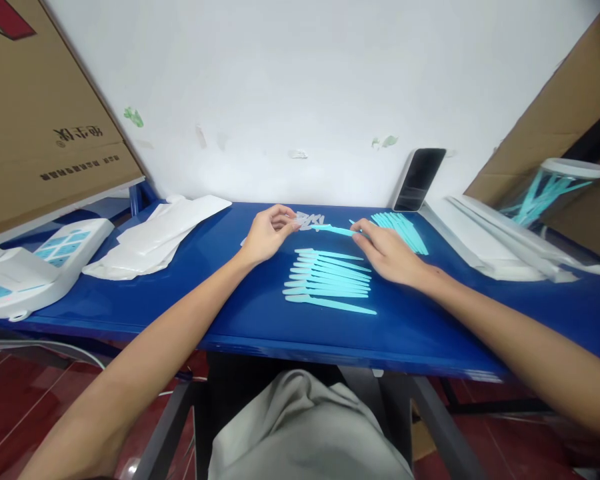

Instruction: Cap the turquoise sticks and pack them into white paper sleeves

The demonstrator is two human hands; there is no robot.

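My right hand [387,250] pinches the handle end of a turquoise eyebrow razor [336,230], held level above the table with its head pointing left. My left hand [271,233] is closed, thumb against fingertips, close to the head of that razor; whatever lies in the pinch is too small to make out. Just behind those fingertips is a little heap of clear plastic caps [311,219]. In front of both hands lies a row of turquoise eyebrow razors [333,275], heads to the left. Another bunch of turquoise razors [403,230] rests beyond my right hand.
White plastic bags [155,237] and a white device with blue keys [55,257] occupy the left of the blue table [250,327]. A phone [420,180] leans against the wall. White packaging [490,240] and a clear tub of turquoise sticks [550,190] stand right.
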